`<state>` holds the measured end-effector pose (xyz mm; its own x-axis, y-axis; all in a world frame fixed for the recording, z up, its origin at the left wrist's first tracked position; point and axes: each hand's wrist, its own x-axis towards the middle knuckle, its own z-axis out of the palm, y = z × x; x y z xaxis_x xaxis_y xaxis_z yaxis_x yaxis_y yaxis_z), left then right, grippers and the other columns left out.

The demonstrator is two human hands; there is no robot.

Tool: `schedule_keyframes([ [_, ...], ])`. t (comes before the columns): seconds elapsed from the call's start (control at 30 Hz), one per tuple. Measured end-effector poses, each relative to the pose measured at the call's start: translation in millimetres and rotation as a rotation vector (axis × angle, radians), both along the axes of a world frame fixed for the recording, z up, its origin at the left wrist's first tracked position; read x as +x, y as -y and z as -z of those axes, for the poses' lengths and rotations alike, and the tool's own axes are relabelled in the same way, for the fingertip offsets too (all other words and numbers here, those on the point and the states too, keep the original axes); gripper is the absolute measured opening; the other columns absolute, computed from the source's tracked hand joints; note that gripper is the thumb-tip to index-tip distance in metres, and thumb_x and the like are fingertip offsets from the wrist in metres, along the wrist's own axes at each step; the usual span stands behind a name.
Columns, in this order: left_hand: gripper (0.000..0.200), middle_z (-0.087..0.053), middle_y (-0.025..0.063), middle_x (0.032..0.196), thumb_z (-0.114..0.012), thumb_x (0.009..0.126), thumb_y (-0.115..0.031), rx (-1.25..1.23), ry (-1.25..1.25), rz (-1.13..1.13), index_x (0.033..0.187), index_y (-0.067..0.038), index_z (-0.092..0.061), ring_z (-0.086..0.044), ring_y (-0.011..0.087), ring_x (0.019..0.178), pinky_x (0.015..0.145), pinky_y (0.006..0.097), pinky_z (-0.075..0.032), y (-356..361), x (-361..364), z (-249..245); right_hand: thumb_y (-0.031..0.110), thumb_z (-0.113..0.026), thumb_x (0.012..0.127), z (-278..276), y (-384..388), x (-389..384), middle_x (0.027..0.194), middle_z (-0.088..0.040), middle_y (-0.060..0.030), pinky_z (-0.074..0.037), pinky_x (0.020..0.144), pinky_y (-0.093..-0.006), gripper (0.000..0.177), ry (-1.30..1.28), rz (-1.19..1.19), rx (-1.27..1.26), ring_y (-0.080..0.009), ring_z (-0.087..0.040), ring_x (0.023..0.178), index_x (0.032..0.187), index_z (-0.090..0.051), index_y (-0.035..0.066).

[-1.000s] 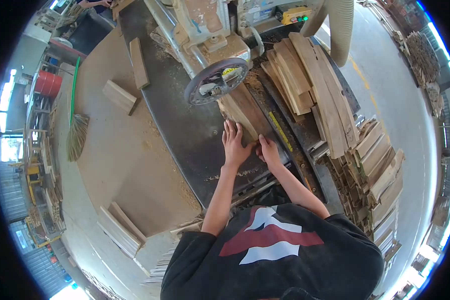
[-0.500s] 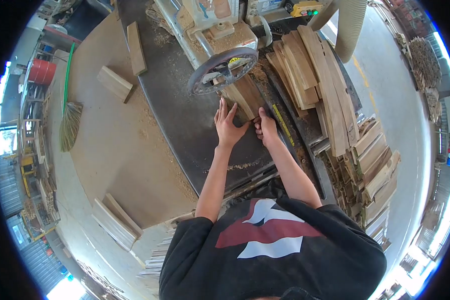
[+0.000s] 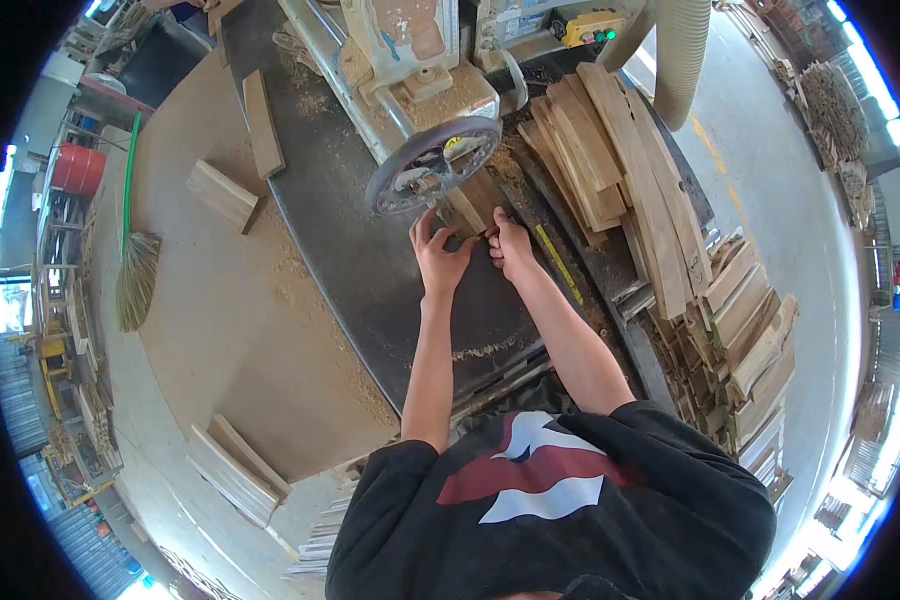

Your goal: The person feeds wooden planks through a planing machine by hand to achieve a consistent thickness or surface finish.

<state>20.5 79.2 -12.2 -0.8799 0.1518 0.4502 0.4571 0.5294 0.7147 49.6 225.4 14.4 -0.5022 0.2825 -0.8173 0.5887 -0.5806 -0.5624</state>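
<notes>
A brown wooden board (image 3: 478, 199) lies on the dark machine table (image 3: 370, 270), its far end hidden under the machine and its handwheel (image 3: 434, 166). My left hand (image 3: 440, 255) is at the board's left side near its close end, fingers apart and thumb towards the end edge. At the near right corner, my right hand (image 3: 511, 245) has its fingers curled, with the thumb along the board's edge. The two hands are close together.
Stacked boards (image 3: 600, 150) lie right of the machine table, above more piled wood (image 3: 750, 340). A yellow ruler strip (image 3: 560, 264) runs beside my right forearm. Loose wood pieces (image 3: 224, 195) and a green-handled broom (image 3: 137, 280) are at the left.
The board has moved further forward under the handwheel, and both hands have moved forward with it. Less of the board shows. The view has shifted slightly.
</notes>
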Motion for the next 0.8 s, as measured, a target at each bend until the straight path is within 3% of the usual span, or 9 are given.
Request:
schedule_keyframes([
  [0.13,0.027,-0.071,0.0120,0.105,-0.095,0.062,-0.018,0.016,0.069,-0.139,0.070,-0.005,-0.074,-0.064,0.0336,0.102,0.081,0.0446,-0.053,-9.6,-19.6,7.2,0.058,-0.053,0.103,5.0,0.3,-37.0,0.055,-0.041,0.0043,-0.025,0.041,-0.0293,0.053,-0.055,-0.032,-0.039,-0.0104,-0.035,0.042,0.080,-0.056,0.010],
  [0.2,0.031,-0.068,0.0102,0.081,-0.094,0.064,-0.024,-0.107,0.076,-0.262,0.063,-0.005,-0.069,-0.065,0.0320,0.081,0.069,0.0454,-0.051,-7.8,-32.7,4.6,0.055,-0.050,0.106,9.3,14.7,-57.6,0.056,-0.045,0.0030,-0.027,0.041,-0.0289,0.053,-0.097,-0.008,0.262,-0.0105,-0.039,0.044,0.081,-0.058,0.009],
  [0.3,0.030,-0.066,0.0099,0.072,-0.093,0.065,-0.024,-0.189,0.258,-0.376,0.063,-0.008,-0.068,-0.065,0.0334,0.073,0.066,0.0458,-0.051,-9.1,-43.8,-10.2,0.051,-0.047,0.108,22.3,7.2,-68.7,0.060,-0.051,0.0007,-0.029,0.041,-0.0299,0.052,-0.208,-0.081,0.218,-0.0110,-0.041,0.044,0.083,-0.059,0.007],
  [0.33,0.036,-0.065,0.0116,0.071,-0.091,0.070,-0.028,-0.193,0.346,-0.339,0.063,-0.004,-0.065,-0.063,0.0347,0.068,0.065,0.0458,-0.051,-5.2,-47.6,-19.1,0.046,-0.047,0.109,26.0,0.4,-66.8,0.065,-0.054,-0.0005,-0.030,0.042,-0.0295,0.046,-0.336,-0.141,0.121,-0.0107,-0.042,0.047,0.108,-0.066,0.004],
  [0.37,0.036,-0.065,0.0116,0.071,-0.091,0.070,-0.028,-0.183,0.337,-0.352,0.063,-0.004,-0.065,-0.063,0.0347,0.068,0.065,0.0458,-0.051,3.7,-49.6,-17.6,0.046,-0.047,0.109,15.4,-0.6,-59.7,0.065,-0.054,-0.0005,-0.030,0.042,-0.0295,0.046,-0.348,-0.155,0.126,-0.0107,-0.042,0.047,0.108,-0.066,0.004],
  [0.43,0.041,-0.061,0.0124,0.066,-0.089,0.075,-0.028,0.086,0.258,-0.271,0.062,-0.002,-0.061,-0.059,0.0342,0.061,0.061,0.0473,-0.049,32.2,-49.7,-7.6,0.040,-0.051,0.109,-11.4,6.8,-25.8,0.068,-0.055,-0.0008,-0.037,0.048,-0.0298,0.047,-0.509,-0.430,0.326,-0.0104,-0.045,0.053,0.142,-0.057,0.007],
  [0.57,0.038,-0.059,0.0051,0.066,-0.084,0.083,-0.022,0.086,-0.060,-0.554,0.063,-0.004,-0.057,-0.059,0.0306,0.072,0.072,0.0474,-0.046,94.4,-66.9,-12.1,0.031,-0.058,0.106,2.2,-2.0,30.7,0.073,-0.054,0.0001,-0.041,0.058,-0.0284,0.058,-0.689,-0.599,0.646,-0.0092,-0.047,0.063,0.159,-0.041,0.013],
  [0.63,0.027,-0.065,0.0076,0.087,-0.084,0.084,-0.023,-0.001,-0.070,-0.558,0.079,-0.005,-0.065,-0.061,0.0327,0.092,0.085,0.0479,-0.046,135.8,-113.8,-5.9,0.024,-0.061,0.104,12.2,3.6,65.2,0.074,-0.057,-0.0007,-0.039,0.056,-0.0276,0.056,-0.745,-0.488,0.936,-0.0075,-0.047,0.059,0.153,-0.046,0.005],
  [0.8,0.059,-0.058,0.0210,0.129,-0.089,0.073,-0.034,-0.196,-0.076,-0.794,0.120,-0.007,-0.068,-0.050,0.0440,0.125,0.105,0.0530,-0.044,185.3,-267.9,-21.5,0.021,-0.068,0.098,37.1,3.3,64.8,0.074,-0.058,-0.0010,-0.035,0.052,-0.0218,0.061,-0.898,-0.392,0.854,-0.0043,-0.045,0.056,0.152,-0.045,0.004],
])
